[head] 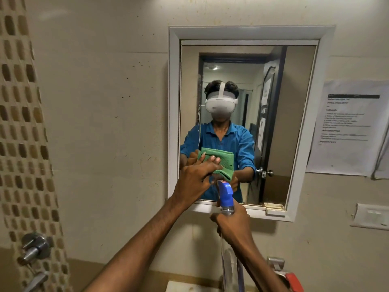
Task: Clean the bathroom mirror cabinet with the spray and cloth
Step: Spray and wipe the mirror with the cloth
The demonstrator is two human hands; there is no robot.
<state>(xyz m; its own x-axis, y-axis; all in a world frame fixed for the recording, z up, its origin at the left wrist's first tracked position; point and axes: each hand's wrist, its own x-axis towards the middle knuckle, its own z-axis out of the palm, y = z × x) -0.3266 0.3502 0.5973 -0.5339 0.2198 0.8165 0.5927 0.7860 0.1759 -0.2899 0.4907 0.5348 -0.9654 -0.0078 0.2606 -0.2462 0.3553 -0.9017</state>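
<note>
The mirror cabinet [294,123], white-framed, hangs on the beige wall straight ahead. My left hand [193,180] holds a folded green cloth [288,173] against the lower left of the glass; the cloth's reflection shows just above my fingers. My right hand [233,226] grips the neck of a clear spray bottle [226,197] with a blue trigger head, held upright just below the mirror's bottom edge. The nozzle points toward the glass near the cloth. The bottle's clear body runs down behind my right wrist.
Printed paper sheets [347,127] are stuck on the wall right of the mirror, with a white switch plate [372,218] beneath. Chrome taps [34,249] stick out at lower left beside a mosaic tile strip. A red-handled tap [288,277] and a basin edge lie below.
</note>
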